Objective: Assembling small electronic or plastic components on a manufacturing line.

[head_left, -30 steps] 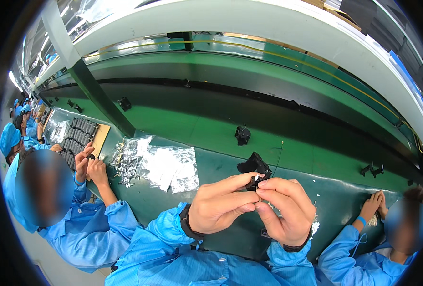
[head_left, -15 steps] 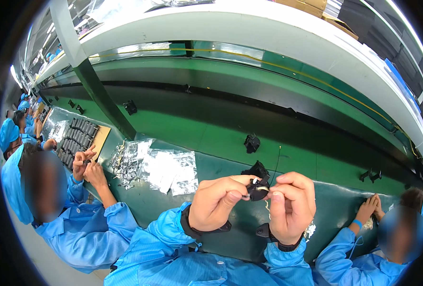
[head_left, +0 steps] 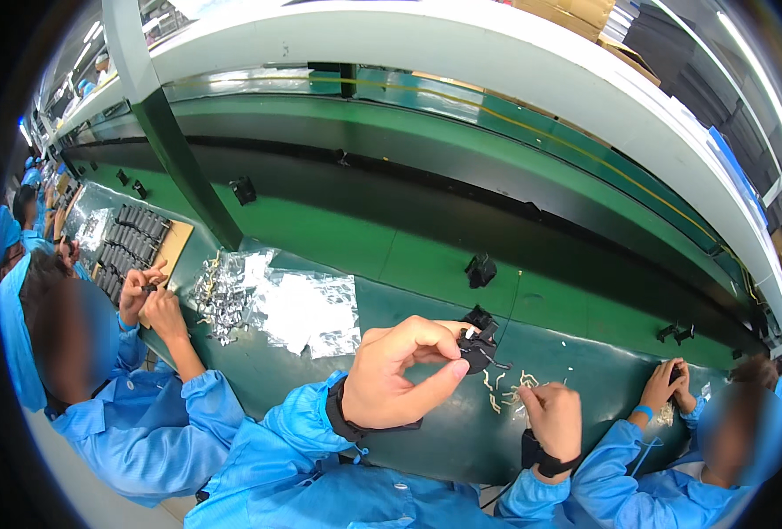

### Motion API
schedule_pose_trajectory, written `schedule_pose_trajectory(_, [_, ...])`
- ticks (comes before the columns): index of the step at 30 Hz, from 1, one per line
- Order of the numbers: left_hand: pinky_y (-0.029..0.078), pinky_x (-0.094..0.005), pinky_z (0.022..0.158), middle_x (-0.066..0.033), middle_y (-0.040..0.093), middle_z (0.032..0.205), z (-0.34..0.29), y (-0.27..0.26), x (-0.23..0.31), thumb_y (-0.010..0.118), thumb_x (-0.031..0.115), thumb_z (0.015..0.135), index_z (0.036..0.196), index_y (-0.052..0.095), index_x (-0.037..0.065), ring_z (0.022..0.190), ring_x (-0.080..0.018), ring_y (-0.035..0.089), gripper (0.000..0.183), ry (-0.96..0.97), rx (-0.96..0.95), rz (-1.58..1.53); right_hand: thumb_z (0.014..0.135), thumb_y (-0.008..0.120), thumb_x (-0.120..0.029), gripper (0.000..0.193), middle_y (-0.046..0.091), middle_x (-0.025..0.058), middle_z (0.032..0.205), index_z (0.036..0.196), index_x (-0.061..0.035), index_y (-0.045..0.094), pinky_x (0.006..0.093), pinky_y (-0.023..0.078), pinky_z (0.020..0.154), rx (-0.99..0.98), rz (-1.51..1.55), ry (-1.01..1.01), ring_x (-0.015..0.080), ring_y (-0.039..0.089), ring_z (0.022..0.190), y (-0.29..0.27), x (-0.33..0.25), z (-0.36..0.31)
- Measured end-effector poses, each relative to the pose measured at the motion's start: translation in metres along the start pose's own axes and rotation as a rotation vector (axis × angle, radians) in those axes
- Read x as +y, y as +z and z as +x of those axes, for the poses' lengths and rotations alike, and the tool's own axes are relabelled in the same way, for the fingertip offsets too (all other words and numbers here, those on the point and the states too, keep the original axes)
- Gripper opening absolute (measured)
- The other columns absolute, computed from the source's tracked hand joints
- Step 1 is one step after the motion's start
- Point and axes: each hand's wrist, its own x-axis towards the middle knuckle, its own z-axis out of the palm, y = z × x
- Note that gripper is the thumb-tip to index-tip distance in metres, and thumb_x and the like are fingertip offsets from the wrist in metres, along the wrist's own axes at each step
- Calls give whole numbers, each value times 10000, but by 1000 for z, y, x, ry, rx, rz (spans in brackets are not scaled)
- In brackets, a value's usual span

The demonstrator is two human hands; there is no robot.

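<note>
A small black part (head_left: 476, 353) is pinched between the thumb and fingers of the left hand (head_left: 384, 379), held up over the green bench (head_left: 391, 458). To its right, lower down, the right hand (head_left: 555, 421) has its fingers curled down beside loose cream strips (head_left: 526, 382), though whether it grips one I cannot tell. Farther out, clear bags (head_left: 311, 317) lie to the left, another black part (head_left: 479, 271) sits beyond the hands, and co-workers in blue sit on both sides.
</note>
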Motion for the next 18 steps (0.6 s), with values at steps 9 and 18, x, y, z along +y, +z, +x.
schedule_pose_trajectory(9, [560,-358,898,-282,704,1100,0,3,6,612,-123,906,1033,490,0,1000,-221,705,215,44,-41,229,816,785,-59,199,687,155,758,1006,-9,760,333,513,581,135,160,37,223,660,606,-27,-44,-4])
schedule_pose_trajectory(18, [582,-329,841,-279,719,1091,-5,5,6,634,-90,913,1006,495,3,932,-190,720,191,54,2,352,703,890,-34,306,727,123,877,972,8,749,258,534,514,290,532,-486,159,672,631,-37,-126,25])
